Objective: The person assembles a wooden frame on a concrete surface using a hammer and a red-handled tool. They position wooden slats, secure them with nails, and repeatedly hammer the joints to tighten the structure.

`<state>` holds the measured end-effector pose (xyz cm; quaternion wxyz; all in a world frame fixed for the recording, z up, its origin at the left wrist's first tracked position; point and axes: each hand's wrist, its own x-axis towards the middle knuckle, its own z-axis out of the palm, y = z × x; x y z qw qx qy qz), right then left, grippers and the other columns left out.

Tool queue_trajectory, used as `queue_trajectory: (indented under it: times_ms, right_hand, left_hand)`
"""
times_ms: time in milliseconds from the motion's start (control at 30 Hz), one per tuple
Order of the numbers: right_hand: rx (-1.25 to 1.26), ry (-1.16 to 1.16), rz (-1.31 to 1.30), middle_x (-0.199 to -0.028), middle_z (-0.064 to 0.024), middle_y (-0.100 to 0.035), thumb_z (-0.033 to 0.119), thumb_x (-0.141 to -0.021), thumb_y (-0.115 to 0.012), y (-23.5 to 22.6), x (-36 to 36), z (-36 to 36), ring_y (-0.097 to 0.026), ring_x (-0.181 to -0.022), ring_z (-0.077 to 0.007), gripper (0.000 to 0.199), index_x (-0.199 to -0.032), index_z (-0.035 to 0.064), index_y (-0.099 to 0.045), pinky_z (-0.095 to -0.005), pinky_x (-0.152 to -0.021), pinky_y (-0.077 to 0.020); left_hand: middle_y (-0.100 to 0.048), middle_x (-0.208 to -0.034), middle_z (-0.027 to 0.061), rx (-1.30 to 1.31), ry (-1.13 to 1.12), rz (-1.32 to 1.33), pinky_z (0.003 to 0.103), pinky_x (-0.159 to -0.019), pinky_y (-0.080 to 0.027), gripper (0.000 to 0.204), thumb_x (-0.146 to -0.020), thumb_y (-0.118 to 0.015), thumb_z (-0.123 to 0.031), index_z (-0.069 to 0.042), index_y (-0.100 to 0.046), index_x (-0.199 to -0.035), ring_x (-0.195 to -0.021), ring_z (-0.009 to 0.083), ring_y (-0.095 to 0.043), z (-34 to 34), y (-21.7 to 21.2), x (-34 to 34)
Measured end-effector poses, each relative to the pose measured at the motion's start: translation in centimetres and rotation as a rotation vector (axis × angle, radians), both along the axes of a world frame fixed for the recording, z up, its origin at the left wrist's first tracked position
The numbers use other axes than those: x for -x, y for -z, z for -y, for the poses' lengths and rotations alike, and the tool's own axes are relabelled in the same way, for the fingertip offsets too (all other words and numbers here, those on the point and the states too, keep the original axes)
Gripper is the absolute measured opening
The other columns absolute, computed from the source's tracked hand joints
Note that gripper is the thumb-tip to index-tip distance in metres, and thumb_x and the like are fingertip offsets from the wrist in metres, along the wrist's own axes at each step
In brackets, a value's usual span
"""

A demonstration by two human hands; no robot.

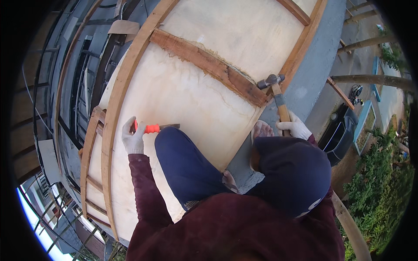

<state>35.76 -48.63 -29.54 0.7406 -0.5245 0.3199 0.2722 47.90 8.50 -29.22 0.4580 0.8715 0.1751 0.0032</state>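
My left hand, in a white glove, is closed around a chisel with an orange-red handle. Its dark blade points right, just above my left knee. Gloved too, my right hand grips the wooden handle of a hammer. The hammer's metal head is over the right end of a reddish wooden crosspiece; I cannot tell whether it touches. That crosspiece lies on a pale panel, with stained, ragged edges along it. A curved wooden strip borders the panel near my left hand.
I squat on the panel, bare feet near its right edge beside a grey concrete ledge. Beyond the ledge, far below, are a dark car, a street and green bushes. Wooden poles stick out at right. Dark metal framing stands at left.
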Motion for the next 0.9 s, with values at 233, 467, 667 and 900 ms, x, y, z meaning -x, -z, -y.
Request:
queue_trajectory:
  times_ms: [233, 467, 667, 900]
  right_hand:
    - [0.049, 0.05, -0.085, -0.085, -0.0054, -0.061, 0.019, -0.103, -0.061, 2.4, -2.3, -0.7, -0.058, -0.057, -0.0148, 0.03, -0.127, 0.0067, -0.049, -0.0312, -0.048, -0.0508]
    - [0.227, -0.09, -0.09, -0.081, -0.0057, -0.06, 0.019, -0.101, -0.065, 1.7, -3.6, -0.5, -0.057, -0.055, -0.0162, 0.022, -0.115, 0.0062, -0.053, -0.0333, -0.047, -0.0503]
    - [0.372, -0.13, -0.041, -0.076, -0.005, -0.058, 0.018, -0.096, -0.068, 1.5, -4.1, -1.6, -0.057, -0.054, -0.0168, 0.019, -0.101, 0.006, -0.054, -0.0338, -0.047, -0.0495]
    - [0.347, 0.021, 0.031, -0.078, -0.004, -0.058, 0.018, -0.092, -0.074, 4.9, -1.2, -1.6, -0.055, -0.054, -0.0147, 0.026, -0.106, 0.0034, -0.057, -0.0315, -0.047, -0.048]
  left_hand:
    - [-0.063, -0.128, 0.0181, -0.011, 0.396, -0.187, 0.037, -0.103, -0.051, 0.066, -0.074, -0.084, -0.03, 0.002, -0.066, -0.13, -0.118, 0.0267, -0.064, 8.7, 0.2, -5.9]
    - [-0.061, -0.129, 0.0213, -0.118, 0.487, -0.345, 0.04, -0.103, -0.051, 0.061, -0.072, -0.077, -0.026, -0.002, -0.067, -0.128, -0.119, 0.0343, -0.063, 10.7, 1.0, -5.5]
    - [-0.062, -0.13, 0.0176, -0.155, 0.612, 0.304, 0.038, -0.1, -0.053, 0.033, -0.08, -0.075, -0.015, -0.007, -0.074, -0.112, -0.118, 0.0331, -0.064, 16.2, -1.0, -8.3]
    - [-0.062, -0.124, 0.0158, 0.208, 0.565, 0.2, 0.037, -0.092, -0.057, 0.039, -0.081, -0.077, -0.007, -0.009, -0.067, -0.118, -0.114, 0.028, -0.065, 22.9, 4.1, -8.5]
